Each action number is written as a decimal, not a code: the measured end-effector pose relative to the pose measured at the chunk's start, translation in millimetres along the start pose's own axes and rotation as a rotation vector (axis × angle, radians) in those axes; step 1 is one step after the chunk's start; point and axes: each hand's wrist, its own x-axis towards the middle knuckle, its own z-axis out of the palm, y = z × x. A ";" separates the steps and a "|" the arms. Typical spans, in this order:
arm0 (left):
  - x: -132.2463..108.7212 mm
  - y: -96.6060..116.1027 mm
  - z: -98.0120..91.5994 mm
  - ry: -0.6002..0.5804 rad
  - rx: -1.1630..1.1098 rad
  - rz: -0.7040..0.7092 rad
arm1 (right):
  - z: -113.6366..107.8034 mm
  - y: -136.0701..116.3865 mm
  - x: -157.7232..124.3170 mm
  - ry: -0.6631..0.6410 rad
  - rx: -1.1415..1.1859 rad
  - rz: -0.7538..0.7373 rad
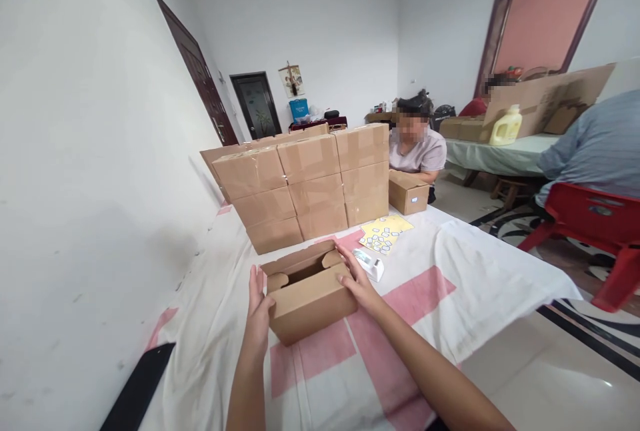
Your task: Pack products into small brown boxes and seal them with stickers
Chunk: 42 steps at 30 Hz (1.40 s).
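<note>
A brown cardboard box (313, 304) stands in front of me, its top open and two small side flaps folded inward. My left hand (259, 304) grips its left end, thumb at the near corner and fingers along the far side. On the right end, my right hand (356, 277) holds the box with the thumb on the near top edge and fingers behind. Just right of that hand lies a white tape dispenser (374, 267). Beyond it is a yellow sheet (400, 223) with several small white labels on it.
Taped cardboard boxes (313, 184) form a stacked wall behind my box. A labelled box (407, 192) stands to their right, by a seated person (420, 147). The cloth-covered table (470, 291) ends on the right, near a red chair (595, 217). A white wall (75, 217) borders the left.
</note>
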 end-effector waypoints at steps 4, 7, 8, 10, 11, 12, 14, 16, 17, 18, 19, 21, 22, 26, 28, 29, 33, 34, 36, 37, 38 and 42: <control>10.2 -6.7 -9.5 0.004 0.074 0.062 | -2.9 6.9 -0.7 0.017 -0.086 -0.031; 4.9 8.1 -13.4 -0.075 0.163 0.083 | -3.9 11.6 0.7 0.066 -0.212 -0.136; 0.8 16.8 -13.2 -0.109 0.255 0.088 | -4.2 12.7 1.3 0.072 -0.250 -0.167; -9.5 36.8 -8.9 -0.147 0.525 0.111 | -4.8 14.4 2.5 0.074 -0.309 -0.206; -15.0 46.8 -4.3 -0.145 0.658 0.140 | -5.2 14.9 3.0 0.076 -0.329 -0.216; -20.1 55.7 1.8 -0.143 0.759 0.184 | -5.6 15.2 3.4 0.077 -0.344 -0.223; -28.6 68.4 17.6 -0.180 0.842 0.295 | -6.4 15.1 4.0 0.080 -0.359 -0.240; -34.1 73.5 35.2 -0.242 0.832 0.400 | -6.5 13.7 4.2 0.080 -0.362 -0.255; -35.9 73.8 43.5 -0.260 0.817 0.434 | -6.2 12.5 4.1 0.079 -0.362 -0.258; -37.2 73.1 50.8 -0.261 0.808 0.450 | -5.6 11.0 4.0 0.078 -0.361 -0.256; -38.1 71.9 57.0 -0.250 0.807 0.451 | -4.9 9.2 3.8 0.078 -0.359 -0.248; -39.5 69.6 65.2 -0.219 0.822 0.429 | -4.4 5.2 3.7 0.071 -0.344 -0.219; -39.9 68.9 67.3 -0.204 0.831 0.417 | -5.5 3.2 4.2 0.061 -0.327 -0.200; -39.3 69.7 69.2 -0.182 0.834 0.400 | -30.5 -3.3 15.9 0.103 -0.277 -0.021; -35.9 72.1 70.2 -0.177 0.840 0.393 | -57.7 -4.9 28.9 0.212 -0.329 0.146; -33.2 74.1 71.3 -0.177 0.857 0.384 | -73.7 -5.2 36.4 0.252 -0.363 0.223; -17.5 91.0 78.4 -0.229 0.981 0.336 | -131.8 -1.5 61.7 0.172 -0.427 0.449; -14.2 98.2 81.0 -0.251 0.978 0.347 | -140.9 0.9 64.6 0.125 -0.426 0.504; -11.6 115.1 88.5 -0.323 0.890 0.432 | -151.0 7.8 65.6 0.046 -0.402 0.591; -13.1 123.8 94.4 -0.388 0.820 0.502 | -152.7 12.2 63.9 0.022 -0.386 0.620; -16.6 131.5 102.3 -0.478 0.744 0.580 | -152.7 17.1 61.4 0.006 -0.373 0.643; -43.2 134.2 153.9 -0.790 0.488 0.730 | -147.5 36.8 50.3 -0.018 -0.360 0.669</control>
